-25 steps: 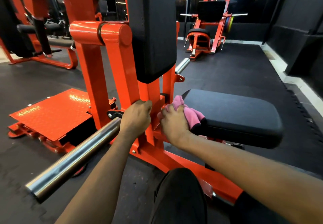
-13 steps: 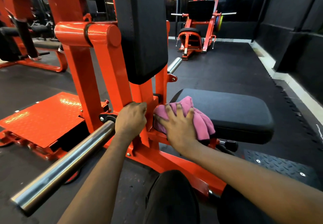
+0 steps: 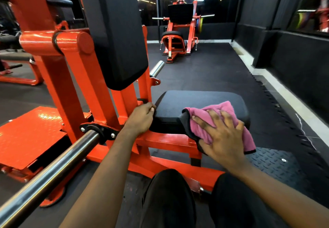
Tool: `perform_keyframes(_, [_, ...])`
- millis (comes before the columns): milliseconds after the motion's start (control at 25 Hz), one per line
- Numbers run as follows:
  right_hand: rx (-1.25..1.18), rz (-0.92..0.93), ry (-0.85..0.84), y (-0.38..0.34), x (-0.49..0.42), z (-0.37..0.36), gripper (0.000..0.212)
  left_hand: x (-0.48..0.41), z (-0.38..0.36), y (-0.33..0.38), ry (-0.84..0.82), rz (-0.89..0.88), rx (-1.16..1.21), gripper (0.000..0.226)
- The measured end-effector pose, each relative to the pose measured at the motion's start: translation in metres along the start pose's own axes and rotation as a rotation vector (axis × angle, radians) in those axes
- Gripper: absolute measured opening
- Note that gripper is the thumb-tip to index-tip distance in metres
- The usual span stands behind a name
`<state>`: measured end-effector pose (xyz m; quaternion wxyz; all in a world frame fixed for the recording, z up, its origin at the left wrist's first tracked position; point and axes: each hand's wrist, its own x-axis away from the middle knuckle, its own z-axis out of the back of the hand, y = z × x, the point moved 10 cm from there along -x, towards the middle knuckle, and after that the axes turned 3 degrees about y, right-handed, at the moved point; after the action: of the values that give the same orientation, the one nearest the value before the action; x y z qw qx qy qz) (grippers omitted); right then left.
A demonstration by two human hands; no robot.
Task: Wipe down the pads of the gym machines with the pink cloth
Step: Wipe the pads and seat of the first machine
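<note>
We are in a dark gym with a black rubber floor and bright orange machines. Right in front of us is the seat pad of one machine. It is black, smooth and a little shiny, with round corners. Above it stands the tall back pad, made of the same black stuff. The orange frame looks hard and glossy, and a long steel bar sticks out toward us.

The pink cloth lies on the near right corner of the seat pad and hangs down over its front edge. It looks soft, fuzzy and very light, with a dark trim on its rim. We think it will bunch up and slide easily, so a flat palm on top is the best way to move it.

Our right hand does just that. Its fingers are spread wide and press flat on the cloth. Our left hand sits at the left edge of the seat pad, just beside the orange post. Its fingers are curled and seem to hold that edge.

We think the pad is firm and squashes only a bit, so we can push hard. The back pad looks like the next one to clean.
</note>
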<state>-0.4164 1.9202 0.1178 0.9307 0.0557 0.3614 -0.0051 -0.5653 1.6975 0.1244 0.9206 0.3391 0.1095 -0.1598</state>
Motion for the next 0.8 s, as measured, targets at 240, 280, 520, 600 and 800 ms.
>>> perform_keyframes(240, [-0.061, 0.036, 0.015, -0.083, -0.030, -0.021, 0.083, -0.010, -0.007, 0.007, 0.034, 0.026, -0.059, 0.024])
perform_keyframes(280, [-0.029, 0.070, 0.023, -0.078, -0.029, -0.022, 0.081, -0.010, -0.006, 0.005, 0.049, 0.040, -0.049, 0.025])
perform_keyframes(520, [0.000, -0.008, 0.177, 0.044, 0.006, 0.001, 0.069, -0.007, -0.002, 0.013, 0.157, 0.102, -0.094, 0.021])
perform_keyframes(600, [-0.098, -0.128, 0.224, 0.093, 0.018, 0.009, 0.066, -0.004, -0.004, 0.023, 0.189, 0.089, -0.185, 0.022])
perform_keyframes(800, [-0.883, -0.675, 0.389, 0.123, 0.038, -0.014, 0.057, -0.009, -0.016, 0.043, 0.232, 0.122, -0.332, 0.038])
